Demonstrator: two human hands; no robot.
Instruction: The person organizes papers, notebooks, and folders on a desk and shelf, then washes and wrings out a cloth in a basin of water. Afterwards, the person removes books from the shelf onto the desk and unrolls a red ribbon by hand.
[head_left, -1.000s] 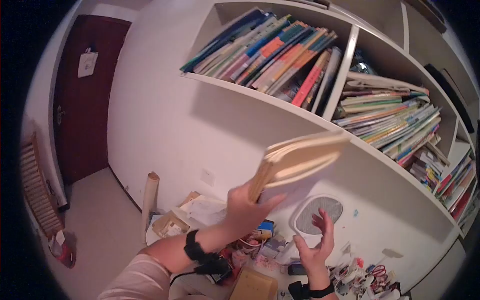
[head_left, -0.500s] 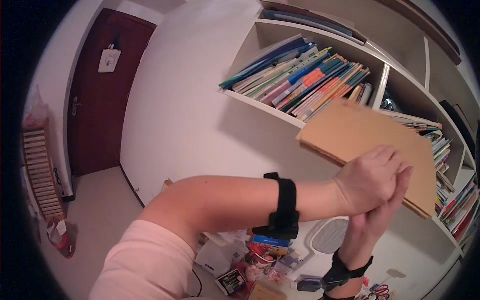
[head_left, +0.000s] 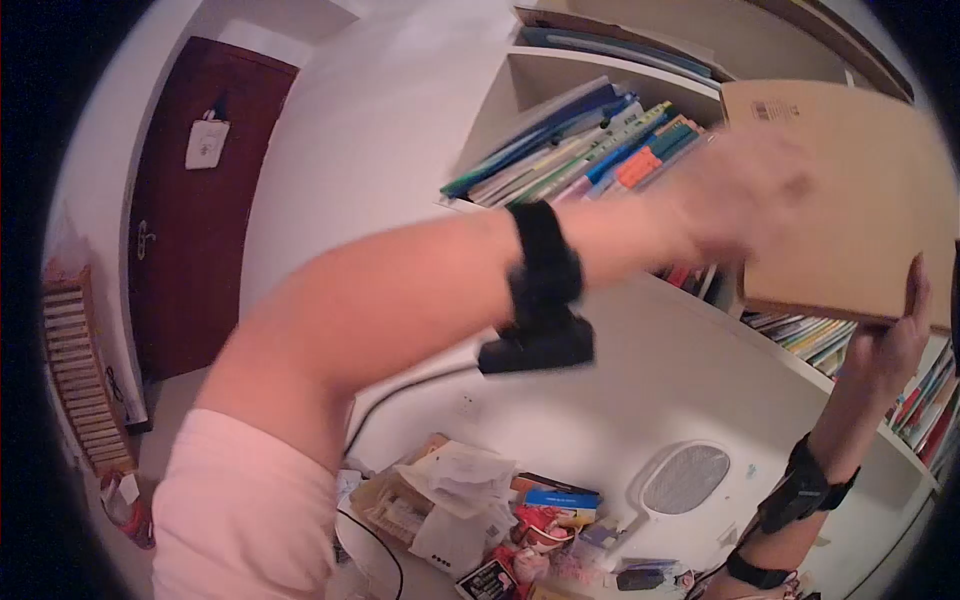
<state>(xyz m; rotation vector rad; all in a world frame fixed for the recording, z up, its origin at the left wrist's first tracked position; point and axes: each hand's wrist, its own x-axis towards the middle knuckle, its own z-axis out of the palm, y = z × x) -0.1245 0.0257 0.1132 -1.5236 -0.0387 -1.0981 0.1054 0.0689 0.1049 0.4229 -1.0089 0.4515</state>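
Observation:
A flat, kraft-brown cardboard item (head_left: 850, 200), with small dark print near its upper left corner, is raised in front of the bookshelf. Whether it is a thin box or a thick pad, I cannot tell. My right hand (head_left: 895, 345) grips its lower edge near the right corner, one finger or thumb lying against the front face. Smeared by motion, my left hand (head_left: 745, 190) is over the item's left side; its fingers are too blurred to read, and contact is unclear. Black straps with devices circle both forearms.
The white wall shelf (head_left: 600, 62) holds leaning books and folders (head_left: 560, 140). Below, papers (head_left: 465, 480), small packages and a white mesh racket (head_left: 685, 480) form clutter. A cable runs from the left strap's device. A dark red door (head_left: 200, 230) stands at far left.
The cardboard item has risen and moved right, now more upright. My hands, close together before, have separated: the left went up and left, the right went right along the item's lower edge.

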